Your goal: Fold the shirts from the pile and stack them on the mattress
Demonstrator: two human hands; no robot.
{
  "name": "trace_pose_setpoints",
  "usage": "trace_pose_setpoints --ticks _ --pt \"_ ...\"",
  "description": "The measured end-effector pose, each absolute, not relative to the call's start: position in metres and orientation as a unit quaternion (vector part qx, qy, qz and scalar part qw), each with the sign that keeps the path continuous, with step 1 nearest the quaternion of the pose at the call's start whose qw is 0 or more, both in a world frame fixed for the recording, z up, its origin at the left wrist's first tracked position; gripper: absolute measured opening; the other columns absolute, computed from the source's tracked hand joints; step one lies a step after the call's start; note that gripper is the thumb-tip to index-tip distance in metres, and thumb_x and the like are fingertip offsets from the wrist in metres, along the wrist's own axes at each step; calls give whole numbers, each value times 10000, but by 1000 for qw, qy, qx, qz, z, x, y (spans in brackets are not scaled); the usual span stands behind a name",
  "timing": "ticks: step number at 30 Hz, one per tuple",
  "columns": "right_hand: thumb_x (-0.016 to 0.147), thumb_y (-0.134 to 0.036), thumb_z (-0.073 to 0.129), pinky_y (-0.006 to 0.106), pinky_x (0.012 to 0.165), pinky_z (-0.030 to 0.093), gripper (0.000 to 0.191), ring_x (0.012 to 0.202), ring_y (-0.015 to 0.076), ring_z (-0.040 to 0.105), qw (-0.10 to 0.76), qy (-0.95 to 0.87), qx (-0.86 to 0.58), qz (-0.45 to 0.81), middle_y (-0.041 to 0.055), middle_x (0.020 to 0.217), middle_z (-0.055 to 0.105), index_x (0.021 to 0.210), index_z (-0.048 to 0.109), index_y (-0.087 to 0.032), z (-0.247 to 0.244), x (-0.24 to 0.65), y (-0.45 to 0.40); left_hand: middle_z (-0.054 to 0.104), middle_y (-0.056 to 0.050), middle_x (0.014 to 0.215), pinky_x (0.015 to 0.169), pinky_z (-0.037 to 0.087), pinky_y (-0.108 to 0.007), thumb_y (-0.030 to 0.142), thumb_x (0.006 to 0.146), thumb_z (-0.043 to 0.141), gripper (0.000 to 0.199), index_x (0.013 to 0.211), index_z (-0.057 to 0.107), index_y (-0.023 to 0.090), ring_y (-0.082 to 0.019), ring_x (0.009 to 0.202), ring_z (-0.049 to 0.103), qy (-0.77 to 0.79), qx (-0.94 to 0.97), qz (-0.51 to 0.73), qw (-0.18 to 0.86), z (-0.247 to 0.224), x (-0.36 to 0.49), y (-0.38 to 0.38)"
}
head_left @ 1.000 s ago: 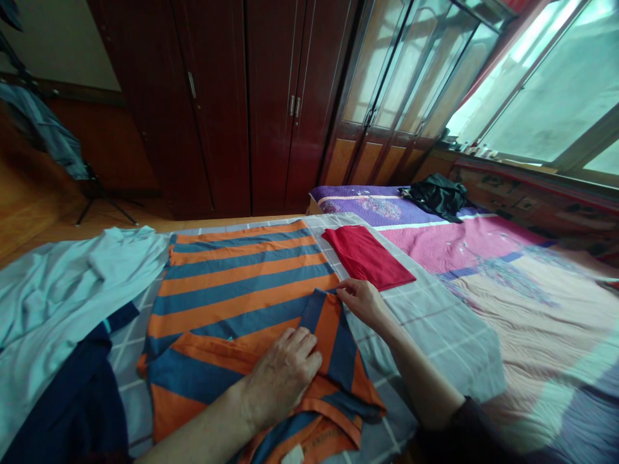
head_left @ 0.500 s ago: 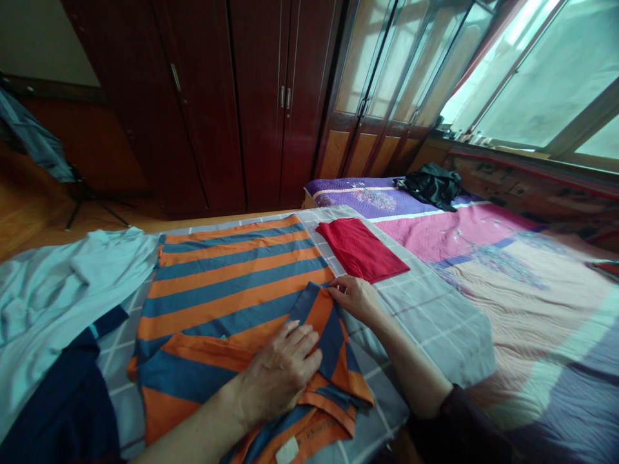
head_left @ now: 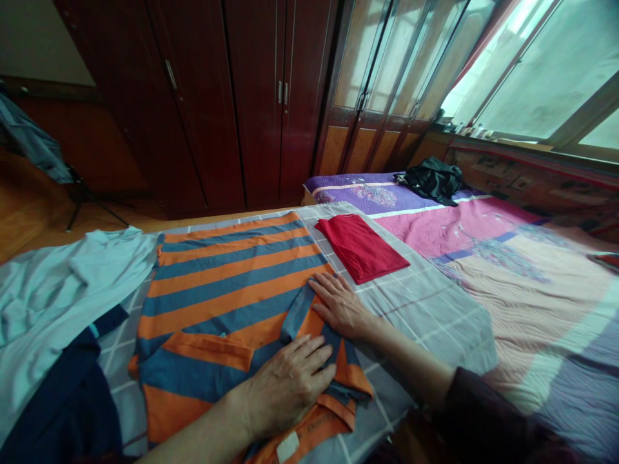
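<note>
An orange and blue striped shirt (head_left: 232,283) lies spread on a grey checked cloth (head_left: 435,316), one sleeve folded inward at the left and the other at the right. My left hand (head_left: 297,380) rests flat on the shirt near its collar, fingers apart. On the folded right sleeve lies my right hand (head_left: 341,306), its fingers stretched out over the fabric. A folded red garment (head_left: 362,248) sits just beyond my right hand, not touching it.
Pale garments (head_left: 72,270) and a dark navy garment (head_left: 68,393) lie at the left. Behind stand dark red wardrobes (head_left: 256,109). A bed with a colourful cover (head_left: 532,283) is at the right, a black garment (head_left: 430,180) on it.
My right hand has let go of the sleeve's edge and now lies flat on it. My left hand has shifted slightly right and down.
</note>
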State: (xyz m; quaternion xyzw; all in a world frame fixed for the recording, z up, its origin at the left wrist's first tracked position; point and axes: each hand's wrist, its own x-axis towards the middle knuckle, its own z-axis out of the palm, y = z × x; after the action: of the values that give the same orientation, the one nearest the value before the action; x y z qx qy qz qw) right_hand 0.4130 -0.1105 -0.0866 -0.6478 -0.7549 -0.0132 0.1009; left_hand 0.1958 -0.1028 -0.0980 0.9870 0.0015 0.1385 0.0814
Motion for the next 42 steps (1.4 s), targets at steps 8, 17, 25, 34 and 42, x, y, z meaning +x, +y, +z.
trace_pose_setpoints --ticks 8,17,25,34,42 --pt "928 -411 435 468 1112 240 547 1372 259 275 74 -825 -559 22 104 1479 350 1424 357 -194 -87 411 -106 529 -90 1326 1093 326 -384 222 897 473 389 1282 485 167 -240 1261 437 0 986 125 109 -97 197 -100" --pt "917 -388 463 507 1105 239 519 1366 273 284 103 -802 -588 -2 141 1465 364 1386 418 -171 -98 410 -112 569 -87 1266 1066 355 -388 203 850 517 306 1150 567 168 -247 1223 476 -8 982 139 124 -101 197 -97" --pt "872 -244 519 433 947 461 230 1171 257 513 205 -803 -557 44 140 1310 518 1072 624 -197 -54 405 -181 626 -36 853 805 450 -277 143 912 425 195 883 617 158 -154 839 581 86 974 137 160 -51 181 -86" --pt "839 -94 476 473 986 441 377 1270 294 440 109 -896 -430 6 159 1353 506 1202 554 -161 -80 394 -237 613 -6 1000 880 451 -284 201 818 601 244 1055 561 244 -175 955 582 201 970 24 134 -52 102 -167" --pt "806 -94 470 334 846 528 188 992 193 638 270 -857 -422 117 105 1085 664 932 543 -212 -69 393 -222 643 -39 1063 876 475 -325 180 777 555 284 1058 561 220 -216 991 591 304 949 75 25 -79 86 -200"
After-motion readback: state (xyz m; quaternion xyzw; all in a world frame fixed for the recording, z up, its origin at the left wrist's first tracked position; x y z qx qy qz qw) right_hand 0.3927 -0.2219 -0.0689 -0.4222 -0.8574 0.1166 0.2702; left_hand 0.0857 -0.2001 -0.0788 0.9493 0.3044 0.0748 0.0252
